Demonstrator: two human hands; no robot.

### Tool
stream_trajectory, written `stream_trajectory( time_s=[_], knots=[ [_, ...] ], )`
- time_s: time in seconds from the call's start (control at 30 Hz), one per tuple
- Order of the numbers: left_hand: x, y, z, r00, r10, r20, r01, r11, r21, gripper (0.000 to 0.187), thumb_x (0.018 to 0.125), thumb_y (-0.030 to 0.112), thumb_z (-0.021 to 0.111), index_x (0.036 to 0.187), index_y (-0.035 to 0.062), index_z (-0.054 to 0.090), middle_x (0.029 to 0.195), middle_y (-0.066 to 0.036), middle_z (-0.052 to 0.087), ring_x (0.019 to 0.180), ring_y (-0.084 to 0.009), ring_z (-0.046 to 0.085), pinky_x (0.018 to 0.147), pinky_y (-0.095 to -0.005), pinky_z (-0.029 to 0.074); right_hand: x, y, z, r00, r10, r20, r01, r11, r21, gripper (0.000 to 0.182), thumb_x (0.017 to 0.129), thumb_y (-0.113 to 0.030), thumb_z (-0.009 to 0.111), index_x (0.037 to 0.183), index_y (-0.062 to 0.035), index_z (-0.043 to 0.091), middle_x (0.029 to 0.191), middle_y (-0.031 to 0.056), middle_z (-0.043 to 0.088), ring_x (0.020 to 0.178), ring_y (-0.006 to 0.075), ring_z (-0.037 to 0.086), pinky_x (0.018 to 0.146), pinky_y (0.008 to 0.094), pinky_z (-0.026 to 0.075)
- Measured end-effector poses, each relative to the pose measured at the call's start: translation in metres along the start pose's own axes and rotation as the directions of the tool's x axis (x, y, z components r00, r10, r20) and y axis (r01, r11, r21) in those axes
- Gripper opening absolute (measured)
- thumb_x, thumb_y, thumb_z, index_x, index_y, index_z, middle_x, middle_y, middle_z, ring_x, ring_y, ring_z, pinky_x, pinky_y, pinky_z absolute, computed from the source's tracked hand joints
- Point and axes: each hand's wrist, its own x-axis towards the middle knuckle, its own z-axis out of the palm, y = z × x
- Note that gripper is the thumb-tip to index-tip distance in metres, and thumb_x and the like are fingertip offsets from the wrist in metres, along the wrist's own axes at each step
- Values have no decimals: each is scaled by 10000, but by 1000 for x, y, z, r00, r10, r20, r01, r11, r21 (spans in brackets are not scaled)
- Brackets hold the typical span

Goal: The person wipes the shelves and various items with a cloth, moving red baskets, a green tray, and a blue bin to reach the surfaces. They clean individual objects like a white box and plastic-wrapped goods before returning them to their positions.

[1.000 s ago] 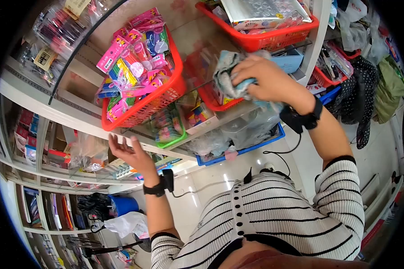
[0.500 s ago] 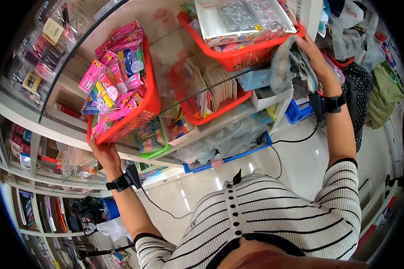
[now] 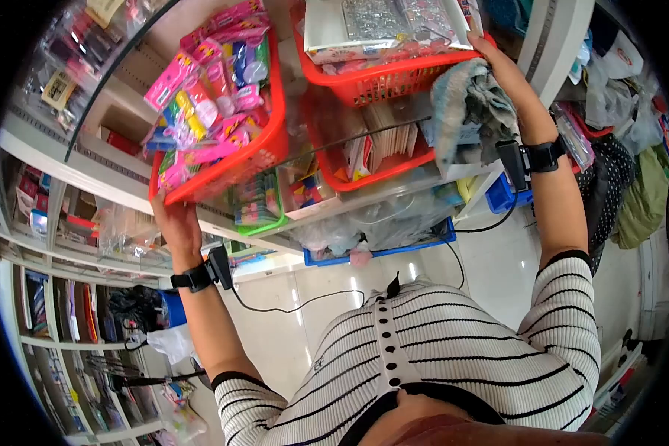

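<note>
My left hand (image 3: pixel 177 227) is closed on the front left corner of a red plastic basket (image 3: pixel 234 169). Pink-topped packets (image 3: pixel 175 78) with bright colored contents fill this basket, which sits tilted on a glass shelf. My right hand (image 3: pixel 498 67) grips a grey-blue patterned cloth (image 3: pixel 453 100), its fingers touching the right end of a second red basket (image 3: pixel 383 83). Inside that basket lies a white open box (image 3: pixel 334 55) with clear, silvery packs (image 3: pixel 383 18). The cloth hangs down below the hand. Some fingers of both hands are hidden.
Below the glass, a red basket (image 3: pixel 383 177) holds upright cards, beside a green tray (image 3: pixel 264 225). A blue tray (image 3: pixel 334 259) with plastic bags is on the floor. Cables run from both wrist straps. A white shelf post (image 3: pixel 557 52) stands at right.
The second red basket has shifted left along the shelf, with my right hand and the cloth moving along. My left hand keeps its hold on the first basket. The view has shifted too.
</note>
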Motion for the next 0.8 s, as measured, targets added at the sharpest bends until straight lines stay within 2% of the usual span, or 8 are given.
stream_trajectory(
  time_s=[0.23,0.3,0.37,0.47,0.57,0.6,0.7,0.8],
  knots=[
    [0,-12,16,1000,-5,9,5,1000,-12,519,942,357,460,1365,62,396,1295,-104,520,1183,-244,498,1005,-416,390,27,28,-10,995,62,-82,-40,968,248,579,825,-508,661,1101,0,637,966,55,644,848,106,585,768,220,459],
    [-2,-15,25,999,41,-7,-41,999,26,499,960,377,440,1347,62,408,1284,-95,524,1171,-234,501,1006,-397,384,30,34,-16,997,58,-48,-49,985,167,563,881,-492,600,1169,-8,611,1058,60,629,946,116,576,830,230,444],
    [-1,-18,24,999,44,10,-44,998,37,533,979,435,407,1366,69,392,1299,-89,516,1172,-221,495,1015,-392,370,26,43,-17,957,-290,-13,290,957,-9,545,936,-477,523,1255,-37,564,1186,52,590,1075,135,540,922,235,402],
    [-15,-15,33,988,112,107,-125,984,123,645,963,554,377,1407,88,349,1342,-95,481,1203,-224,465,1033,-401,340,-41,11,8,967,-240,-86,226,963,-146,628,899,-507,557,1298,-24,524,1231,78,580,1118,152,533,961,263,391],
    [-33,-44,-3,899,425,103,-403,712,576,546,999,421,370,1417,72,327,1354,-92,447,1278,-221,404,1095,-401,277,-76,2,-31,962,-235,-141,200,954,-225,450,891,-402,624,1127,-20,662,1067,62,663,982,126,594,875,263,446],
    [-53,-44,11,896,444,-13,-385,791,475,493,993,220,403,1407,-18,283,1376,-171,406,1273,-263,405,1094,-401,283,-83,-1,-51,941,-241,-239,190,958,-216,418,890,-387,629,1099,-27,674,1021,45,673,927,122,604,834,255,459],
    [-88,-61,29,812,584,-8,-467,657,592,472,968,198,422,1362,-43,323,1366,-183,414,1271,-277,401,1088,-427,279,-98,-30,-77,812,-254,-525,239,966,-97,401,893,-380,629,1048,-13,681,900,3,684,789,106,610,728,239,481],
    [-106,-75,61,736,627,254,-611,456,646,464,907,151,493,1318,-26,373,1366,-178,414,1247,-314,411,1072,-433,295,-82,-37,-77,731,-485,-480,149,800,-581,436,911,-379,587,1132,-4,622,1115,111,652,985,202,614,860,327,475]
  ],
)
